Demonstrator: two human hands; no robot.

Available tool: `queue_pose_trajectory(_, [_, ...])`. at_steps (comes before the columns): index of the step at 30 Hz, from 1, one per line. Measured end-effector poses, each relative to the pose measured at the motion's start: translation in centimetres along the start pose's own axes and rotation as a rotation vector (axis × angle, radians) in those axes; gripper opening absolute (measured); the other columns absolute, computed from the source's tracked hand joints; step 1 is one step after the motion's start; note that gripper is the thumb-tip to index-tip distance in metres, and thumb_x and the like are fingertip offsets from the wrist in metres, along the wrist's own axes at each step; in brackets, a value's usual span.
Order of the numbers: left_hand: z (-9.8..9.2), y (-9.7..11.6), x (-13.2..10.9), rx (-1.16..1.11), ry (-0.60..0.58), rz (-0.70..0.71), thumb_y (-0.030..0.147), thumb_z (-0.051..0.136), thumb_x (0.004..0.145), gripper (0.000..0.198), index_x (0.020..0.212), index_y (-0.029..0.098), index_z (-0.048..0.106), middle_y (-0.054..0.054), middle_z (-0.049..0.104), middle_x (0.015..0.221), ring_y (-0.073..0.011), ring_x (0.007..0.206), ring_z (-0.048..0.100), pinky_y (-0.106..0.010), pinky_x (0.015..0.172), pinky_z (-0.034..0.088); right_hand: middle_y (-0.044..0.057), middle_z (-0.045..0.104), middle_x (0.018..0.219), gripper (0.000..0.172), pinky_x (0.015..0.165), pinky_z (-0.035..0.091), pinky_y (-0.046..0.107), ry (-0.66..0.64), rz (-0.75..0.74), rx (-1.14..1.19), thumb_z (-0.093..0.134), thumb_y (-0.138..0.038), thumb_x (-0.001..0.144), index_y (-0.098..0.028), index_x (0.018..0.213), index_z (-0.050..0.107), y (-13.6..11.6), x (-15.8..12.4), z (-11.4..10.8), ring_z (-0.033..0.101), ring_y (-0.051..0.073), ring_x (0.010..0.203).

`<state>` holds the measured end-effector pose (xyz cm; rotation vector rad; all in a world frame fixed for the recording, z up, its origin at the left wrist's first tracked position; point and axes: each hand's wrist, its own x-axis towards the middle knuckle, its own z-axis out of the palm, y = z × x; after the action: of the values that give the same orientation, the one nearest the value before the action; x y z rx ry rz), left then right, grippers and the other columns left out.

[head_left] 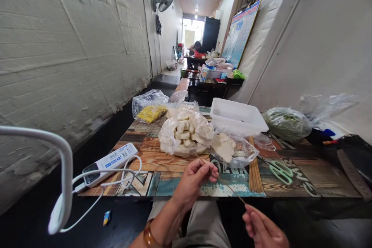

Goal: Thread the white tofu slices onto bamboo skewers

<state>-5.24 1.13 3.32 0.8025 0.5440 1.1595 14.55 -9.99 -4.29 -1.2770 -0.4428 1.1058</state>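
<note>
A thin wooden skewer (232,190) slants between my hands above the table's front edge. My left hand (195,181) is closed around its upper part, near the bag of pale, thick-cut food pieces (184,133). With its fingertips, my right hand (263,226) pinches the lower end, below the edge. No food piece can be made out on the skewer. Beyond my fingers, a second clear bag holds flat, pale slices (223,148). A bundle of skewers (255,174) lies to its right, beside green-handled scissors (280,171).
A white plastic tub (238,116) stands behind the bags. Yellow food (151,113) in plastic lies back left, bagged greens (287,124) back right. A power bank (112,162) with a white cable rests left, near a thick white tube (65,170). Someone sits far back (193,48).
</note>
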Motion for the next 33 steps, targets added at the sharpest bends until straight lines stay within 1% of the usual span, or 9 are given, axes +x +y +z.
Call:
queue_pose_trajectory(2, [-0.4, -0.4, -0.2, -0.04, 0.02, -0.028, 0.035, 0.078, 0.074, 0.025, 0.076, 0.012, 0.07, -0.006, 0.069, 0.078, -0.012, 0.067, 0.063, -0.022, 0.063, 0.051, 0.007, 0.074, 0.059, 0.035, 0.043, 0.048, 0.023, 0.017, -0.008, 0.083, 0.096, -0.037, 0.041, -0.022, 0.07, 0.082, -2.3, 0.9, -0.4, 0.062, 0.015, 0.047])
queue_pose_trajectory(4, [-0.6, -0.9, -0.5, -0.07, 0.018, -0.068, 0.034, 0.08, 0.071, 0.025, 0.074, 0.011, 0.07, -0.006, 0.069, 0.074, -0.0118, 0.065, 0.062, -0.022, 0.062, 0.051, 0.003, 0.069, 0.053, 0.035, 0.044, 0.046, 0.021, 0.043, -0.126, 0.119, 0.096, -0.038, 0.04, -0.021, 0.066, 0.081, -4.1, 1.6, -0.1, 0.058, 0.012, 0.046])
queue_pose_trajectory(7, [-0.3, -2.0, -1.1, -0.085, 0.008, -0.144, 0.035, 0.083, 0.068, 0.028, 0.072, 0.011, 0.07, -0.007, 0.07, 0.072, -0.0112, 0.06, 0.062, -0.022, 0.059, 0.05, 0.001, 0.069, 0.065, 0.031, 0.052, 0.047, 0.021, 0.053, -0.325, 0.115, 0.089, -0.048, 0.056, -0.023, 0.069, 0.077, -5.3, 2.4, 1.8, 0.058, 0.012, 0.057])
queue_pose_trajectory(9, [0.0, -2.9, -1.5, -0.092, 0.019, -0.188, 0.036, 0.084, 0.066, 0.03, 0.075, 0.011, 0.07, -0.007, 0.07, 0.072, -0.0106, 0.057, 0.061, -0.022, 0.056, 0.048, 0.001, 0.071, 0.079, 0.029, 0.064, 0.048, 0.022, -0.012, -0.381, 0.043, 0.078, -0.052, 0.072, -0.024, 0.079, 0.076, -5.2, 2.8, 3.8, 0.059, 0.013, 0.07])
queue_pose_trajectory(12, [-0.1, -3.9, -2.2, -0.109, 0.045, -0.218, 0.039, 0.084, 0.064, 0.035, 0.08, 0.011, 0.07, -0.006, 0.069, 0.069, -0.0103, 0.054, 0.06, -0.021, 0.052, 0.045, 0.003, 0.07, 0.085, 0.033, 0.079, 0.047, 0.027, -0.197, -0.344, -0.02, 0.067, -0.054, 0.082, -0.021, 0.076, 0.071, -4.5, 3.4, 6.9, 0.06, 0.017, 0.083])
queue_pose_trajectory(16, [-1.5, -3.9, -3.1, -0.022, 0.078, -0.214, 0.046, 0.085, 0.061, 0.049, 0.095, 0.014, 0.069, -0.003, 0.068, 0.07, -0.0097, 0.052, 0.059, -0.02, 0.049, 0.042, 0.004, 0.071, 0.089, 0.038, 0.079, 0.051, 0.032, -0.319, -0.239, 0.048, 0.067, -0.054, 0.082, -0.021, 0.064, 0.059, -3.9, 5.1, 9.3, 0.064, 0.019, 0.085])
queue_pose_trajectory(21, [-3.5, -3.7, -3.9, 0.15, 0.078, -0.22, 0.052, 0.08, 0.065, 0.049, 0.093, 0.014, 0.067, -0.003, 0.067, 0.07, -0.009, 0.054, 0.059, -0.019, 0.05, 0.04, 0.008, 0.072, 0.113, 0.037, 0.082, 0.056, 0.036, -0.246, -0.097, 0.109, 0.075, -0.05, 0.074, -0.02, 0.061, 0.057, -2.6, 8.5, 7.7, 0.069, 0.023, 0.097])
queue_pose_trajectory(26, [-3.7, -3.9, -3.3, 0.128, 0.072, -0.24, 0.054, 0.079, 0.066, 0.051, 0.092, 0.013, 0.065, -0.003, 0.066, 0.069, -0.0089, 0.053, 0.058, -0.02, 0.051, 0.041, 0.007, 0.077, 0.092, 0.037, 0.082, 0.057, 0.037, -0.149, -0.078, 0.139, 0.077, -0.051, 0.068, -0.021, 0.061, 0.057, -2.2, 11.8, 4.7, 0.073, 0.023, 0.09])
queue_pose_trajectory(33, [-3.4, -2.3, -2.9, 0.165, 0.123, -0.211, 0.055, 0.08, 0.061, 0.054, 0.09, 0.012, 0.066, -0.002, 0.065, 0.069, -0.0097, 0.054, 0.058, -0.02, 0.051, 0.04, 0.008, 0.076, 0.084, 0.036, 0.074, 0.059, 0.035, -0.08, -0.117, 0.112, 0.081, -0.047, 0.062, -0.021, 0.06, 0.056, -4.7, 15.8, 2.7, 0.073, 0.023, 0.079])
